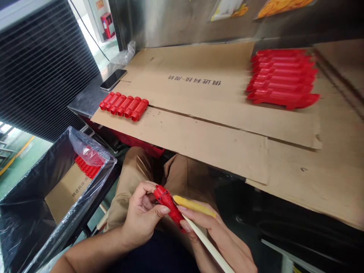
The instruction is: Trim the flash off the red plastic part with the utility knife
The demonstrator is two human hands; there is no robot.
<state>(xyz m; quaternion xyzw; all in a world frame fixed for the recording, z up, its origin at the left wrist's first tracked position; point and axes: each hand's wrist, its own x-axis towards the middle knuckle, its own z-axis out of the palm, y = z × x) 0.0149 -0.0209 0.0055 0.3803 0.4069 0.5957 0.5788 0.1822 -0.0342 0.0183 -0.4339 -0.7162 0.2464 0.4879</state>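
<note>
My left hand (pixel 142 216) grips a red moulded plastic part (pixel 167 206) between thumb and fingers, above my lap. My right hand (pixel 213 239) holds a long white rod (pixel 209 246), whose upper end meets the red part near my left fingers. A yellow finger cover (pixel 193 206) sheathes my right index finger. Farther off, a row of several ribbed red plastic tubes (pixel 123 107) lies on a cardboard sheet (pixel 199 127). A stack of several longer red parts (pixel 281 77) lies at the right of that sheet. Neither hand touches them.
A black-lined bin (pixel 34 212) at lower left holds cardboard and red parts (pixel 87 167). A smartphone (pixel 113 79) lies on a steel table edge (pixel 85 100). A red crate (pixel 136 144) sits under the table. A black louvered panel (pixel 42 64) stands at left.
</note>
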